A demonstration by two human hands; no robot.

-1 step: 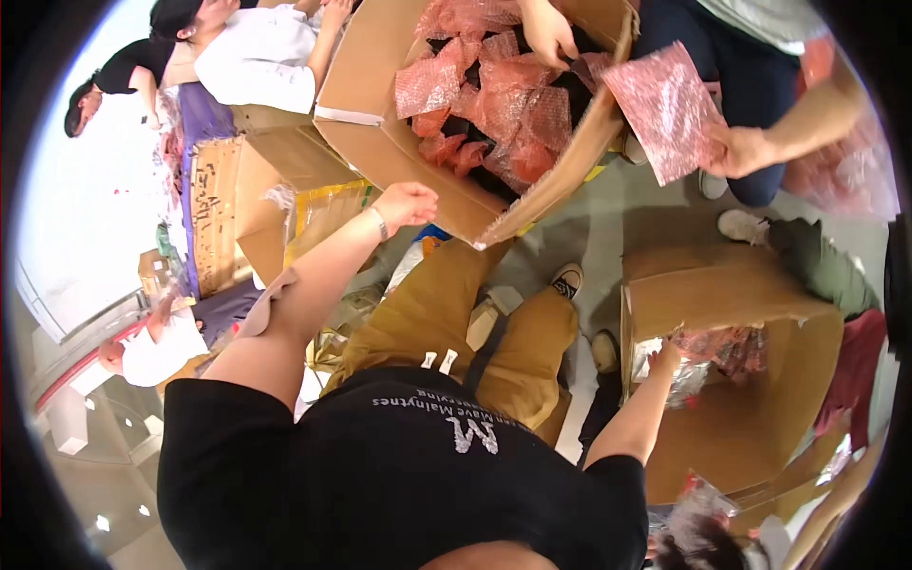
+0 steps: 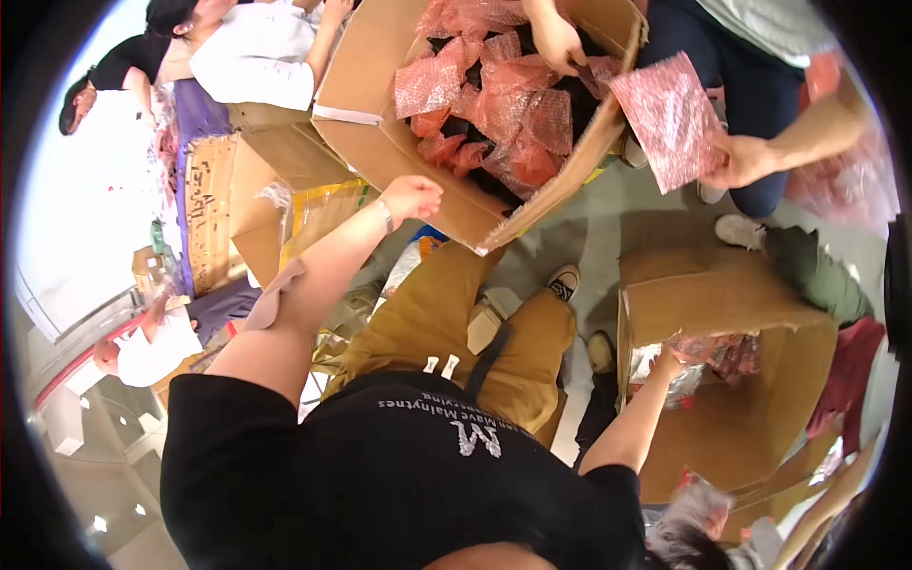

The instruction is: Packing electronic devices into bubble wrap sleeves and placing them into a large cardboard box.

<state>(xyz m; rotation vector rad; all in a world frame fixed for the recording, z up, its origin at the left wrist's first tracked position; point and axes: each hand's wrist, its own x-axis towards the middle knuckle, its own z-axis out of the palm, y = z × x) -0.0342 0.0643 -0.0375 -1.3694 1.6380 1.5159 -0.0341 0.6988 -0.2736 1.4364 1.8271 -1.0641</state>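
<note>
- Brown cardboard walls the far carton, and its cut rim looks soft; I judge the near side could buckle and spill wrap if anyone leaned on it.
- The right carton has a bubble-wrap pile inside, at its left; the pieces lie so crowded that pulling one could drag others along or tear the film.
- The flat pink pouch at far right is gripped along one edge only by another person's hand, so it could fold or slip from a weak pinch.
- Counting: two open cartons, one far and one right, with more taped cardboard at left, too overlapped for me to number.
- One pouch is held up in the open; the pink wrap in the far carton and the pile in the right one overlap too much to count.
- Four hands work around these cartons: that one, a second reaching into the far carton, and my two.
- My left hand is curled closed by the near wall, nothing showing in it; my right hand is at the pile, and I can't tell whether it grips.
- One wristband, on my left wrist.
</note>
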